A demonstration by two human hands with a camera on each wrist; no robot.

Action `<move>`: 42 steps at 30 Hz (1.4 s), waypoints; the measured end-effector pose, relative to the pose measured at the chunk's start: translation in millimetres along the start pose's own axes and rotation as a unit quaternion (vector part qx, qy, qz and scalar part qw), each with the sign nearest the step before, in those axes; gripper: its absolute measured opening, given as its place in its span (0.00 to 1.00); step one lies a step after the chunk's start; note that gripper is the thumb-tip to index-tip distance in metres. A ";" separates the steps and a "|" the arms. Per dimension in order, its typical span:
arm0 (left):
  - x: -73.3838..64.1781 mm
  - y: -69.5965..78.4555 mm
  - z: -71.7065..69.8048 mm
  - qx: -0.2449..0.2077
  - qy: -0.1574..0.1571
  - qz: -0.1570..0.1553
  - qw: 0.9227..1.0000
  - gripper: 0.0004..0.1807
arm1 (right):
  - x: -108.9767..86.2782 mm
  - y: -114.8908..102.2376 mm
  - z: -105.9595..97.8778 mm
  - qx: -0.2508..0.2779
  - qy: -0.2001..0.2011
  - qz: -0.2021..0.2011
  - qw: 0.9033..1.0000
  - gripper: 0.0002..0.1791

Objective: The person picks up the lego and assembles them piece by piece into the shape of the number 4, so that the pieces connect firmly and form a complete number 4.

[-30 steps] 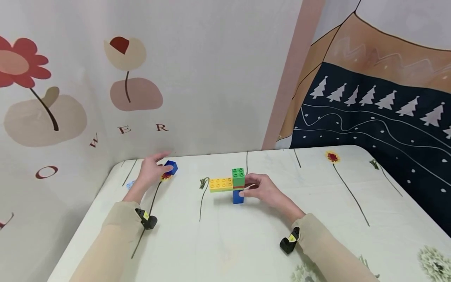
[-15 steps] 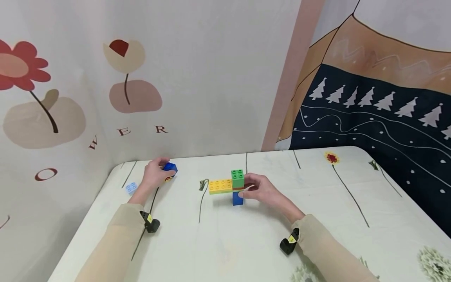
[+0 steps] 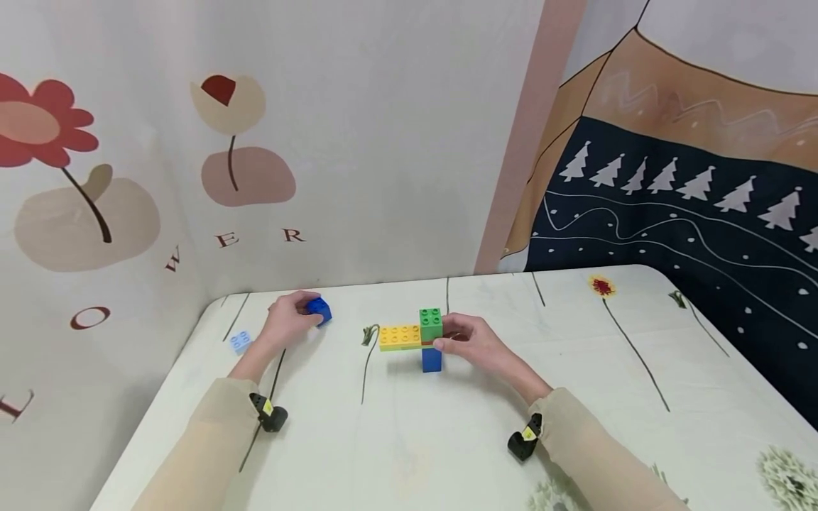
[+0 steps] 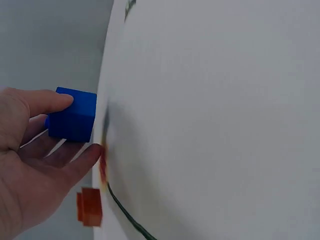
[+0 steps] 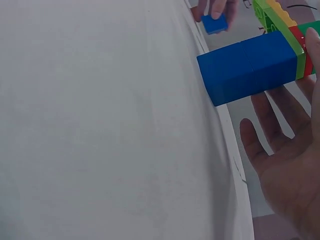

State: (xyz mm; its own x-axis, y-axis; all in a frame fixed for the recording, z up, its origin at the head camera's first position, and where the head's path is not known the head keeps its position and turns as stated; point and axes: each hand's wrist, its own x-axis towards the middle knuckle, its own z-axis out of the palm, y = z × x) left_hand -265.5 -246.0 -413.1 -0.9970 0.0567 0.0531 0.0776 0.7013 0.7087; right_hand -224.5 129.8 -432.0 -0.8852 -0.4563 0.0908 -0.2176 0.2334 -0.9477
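Note:
My left hand (image 3: 289,323) pinches a blue toy building brick (image 3: 319,311) between thumb and fingers, near the table's far left edge. The left wrist view shows the thumb on one side of the brick and the fingers behind it. Mid-table stands a joined brick structure: blue bricks (image 3: 432,360) form an upright column, a yellow brick (image 3: 399,336) juts out to the left, and a green brick (image 3: 431,323) tops it. Thin red and lime layers (image 5: 300,50) lie between. My right hand (image 3: 476,348) grips the structure from its right side, around the upper part; some fingers are hidden behind it.
A light blue brick (image 3: 240,342) lies left of my left wrist. An orange-red brick (image 4: 91,206) sits near the left hand in the left wrist view. The cloth-covered table (image 3: 409,440) meets a printed curtain (image 3: 396,177) at its far edge.
My left hand has taken firmer hold of the blue brick and shifted slightly right with it. The light blue brick has come into fuller view. My right hand and the structure stay nearly still.

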 end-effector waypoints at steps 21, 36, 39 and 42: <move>-51.3 94.8 19.8 -0.182 -0.106 0.088 0.974 0.27 | -3.8 -4.0 2.7 0.023 0.045 -0.015 0.999 0.28; -57.5 102.4 27.7 -0.198 -0.144 0.122 0.962 0.27 | -3.4 -5.9 2.5 0.022 0.041 -0.010 0.999 0.27; -57.5 102.5 28.5 -0.195 -0.146 0.121 0.962 0.28 | -3.3 -5.9 2.3 0.023 0.040 -0.010 0.999 0.27; -57.7 102.0 29.4 -0.193 -0.149 0.118 0.963 0.29 | -2.9 -6.2 2.3 0.023 0.040 -0.012 0.999 0.27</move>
State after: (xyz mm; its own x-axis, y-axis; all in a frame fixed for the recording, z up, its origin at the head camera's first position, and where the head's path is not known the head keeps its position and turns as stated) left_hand -199.9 -156.8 -364.5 -0.9021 0.4238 0.0814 0.2376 0.3302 0.9135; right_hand -219.7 127.7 -427.1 -0.9101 -0.3916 0.1357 -0.2215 0.1828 -0.9579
